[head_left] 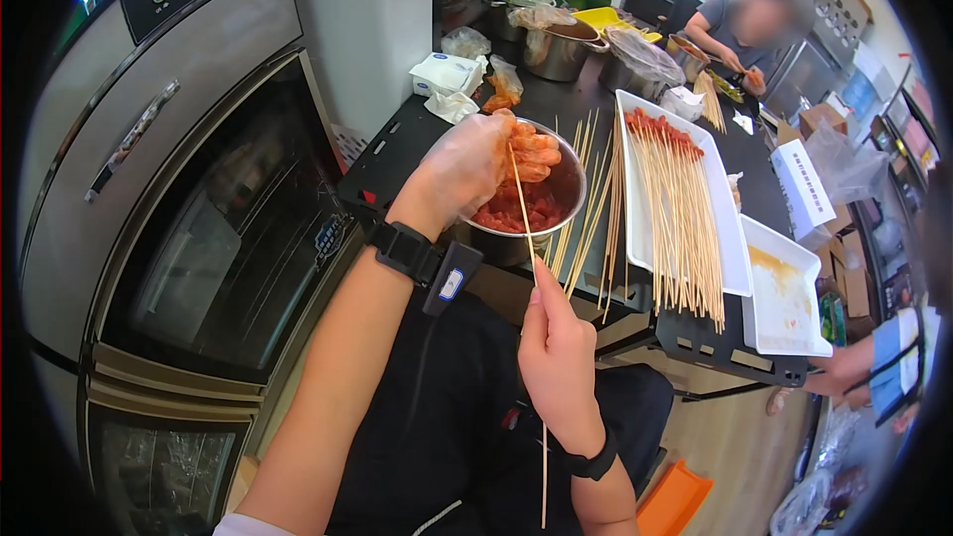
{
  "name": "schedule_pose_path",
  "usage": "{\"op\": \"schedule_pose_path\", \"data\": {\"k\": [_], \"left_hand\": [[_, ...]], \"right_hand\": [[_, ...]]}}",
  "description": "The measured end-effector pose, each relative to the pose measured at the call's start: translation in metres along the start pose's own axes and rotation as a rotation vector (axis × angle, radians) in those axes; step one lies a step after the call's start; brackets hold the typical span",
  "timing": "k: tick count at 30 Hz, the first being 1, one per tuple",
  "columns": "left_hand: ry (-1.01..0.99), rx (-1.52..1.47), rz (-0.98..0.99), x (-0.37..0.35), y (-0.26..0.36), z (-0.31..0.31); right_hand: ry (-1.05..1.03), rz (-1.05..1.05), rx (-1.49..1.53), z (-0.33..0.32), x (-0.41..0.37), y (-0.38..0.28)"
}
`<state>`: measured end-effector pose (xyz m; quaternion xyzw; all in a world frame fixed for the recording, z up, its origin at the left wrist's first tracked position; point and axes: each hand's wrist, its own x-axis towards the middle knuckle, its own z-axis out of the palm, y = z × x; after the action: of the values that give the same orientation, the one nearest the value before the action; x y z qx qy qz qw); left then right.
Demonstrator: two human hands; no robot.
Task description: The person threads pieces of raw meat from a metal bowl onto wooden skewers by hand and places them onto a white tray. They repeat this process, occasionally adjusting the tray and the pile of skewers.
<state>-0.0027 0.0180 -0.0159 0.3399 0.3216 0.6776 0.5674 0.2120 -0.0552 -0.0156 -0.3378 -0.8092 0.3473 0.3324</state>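
My left hand (486, 161), in a clear plastic glove stained red, is closed around the upper end of a wooden skewer, over a steel bowl (579, 201) of red meat (521, 208). Whether meat is inside its fingers cannot be made out. Below the bowl, my right hand (556, 337) is bare and pinches the same skewer (523, 201) between thumb and fingers; its lower end hangs past my lap. Loose skewers (593, 208) lie right of the bowl. Beside them, a white tray (730, 228) holds a row of skewers with red meat at their far ends.
A second white tray (784, 293) with yellowish residue is at the right. Behind the bowl are a tissue box (447, 73), steel pots (558, 52) and plastic bags. Across the table sits another person (740, 30) with hands near skewers. A cabinet (199, 189) stands at the left.
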Motion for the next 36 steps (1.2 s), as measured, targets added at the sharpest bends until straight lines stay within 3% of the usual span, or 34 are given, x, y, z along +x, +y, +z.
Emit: {"op": "schedule_pose_path", "data": {"k": [2,3,5,18,26,36], "left_hand": [[0.066,0.406,0.050,0.009,-0.007,-0.016],[0.065,0.406,0.049,0.006,-0.006,-0.009],[0.107,0.008,0.034,-0.003,0.002,0.010],[-0.005,0.097,0.059,-0.004,0.000,0.003],[0.120,-0.193,-0.022,0.006,-0.003,-0.002],[0.120,-0.212,-0.019,0.004,0.000,-0.002]], "right_hand": [[-0.009,0.012,-0.028,0.001,0.000,-0.001],[0.010,-0.040,-0.026,0.003,-0.001,0.000],[0.029,-0.093,-0.022,0.003,-0.003,-0.002],[0.015,-0.063,-0.050,0.009,0.002,0.002],[0.047,-0.125,-0.235,0.024,-0.002,-0.005],[0.059,-0.221,-0.322,0.029,-0.003,0.005]]}}
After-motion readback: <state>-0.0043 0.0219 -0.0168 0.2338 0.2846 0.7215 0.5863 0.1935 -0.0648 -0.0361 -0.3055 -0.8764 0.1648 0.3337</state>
